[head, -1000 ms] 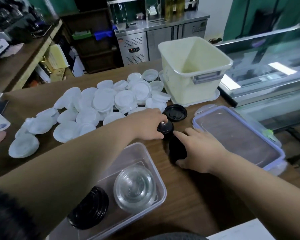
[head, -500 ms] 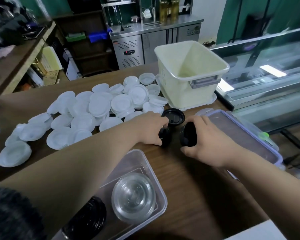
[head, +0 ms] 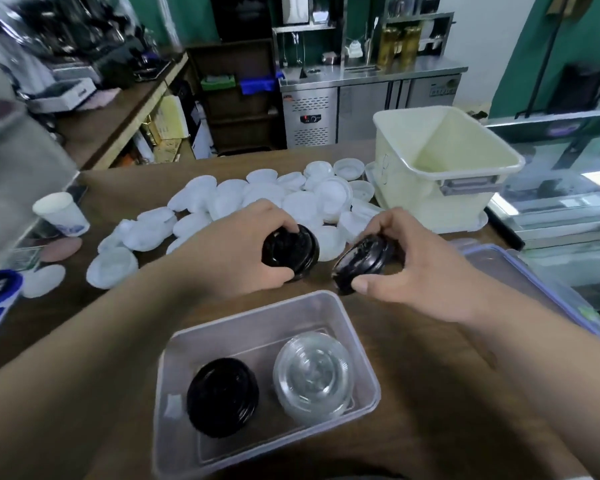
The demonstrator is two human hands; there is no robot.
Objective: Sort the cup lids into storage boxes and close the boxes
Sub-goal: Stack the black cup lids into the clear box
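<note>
Head-worn view looking down over a wooden table (head: pixel 430 393). The left hand (head: pixel 236 252) grips a black lid (head: pixel 290 252), fingers curled over its far rim and thumb under its near edge, with the lid's face turned toward the camera. The right hand (head: pixel 416 271) pinches a second black lid (head: pixel 362 259) by its rim, tilted on edge (it may be several lids nested; blur hides this). The two lids are just apart, and both appear to be held above the table.

Below both grips, nearer the person, sits an open clear storage box (head: pixel 257 313). It holds a black stack (head: pixel 222 396) on the left-grip side and a stack of clear lids (head: pixel 314 379) on the right-grip side. Beyond the grips, a large heap of white lids (head: pixel 264 199) lies loose on the table. Past the right grip stands a cream bin (head: pixel 406 192), open-topped. Outward of the right hand lies a blue-rimmed box cover (head: pixel 534 282), flat and not fitted to anything.

Judged progress: early to middle. The clear lids look sorted. The black lids seem nearly done, with these two likely bound for the black stack. The white heap is still unsorted, and no box is closed yet
</note>
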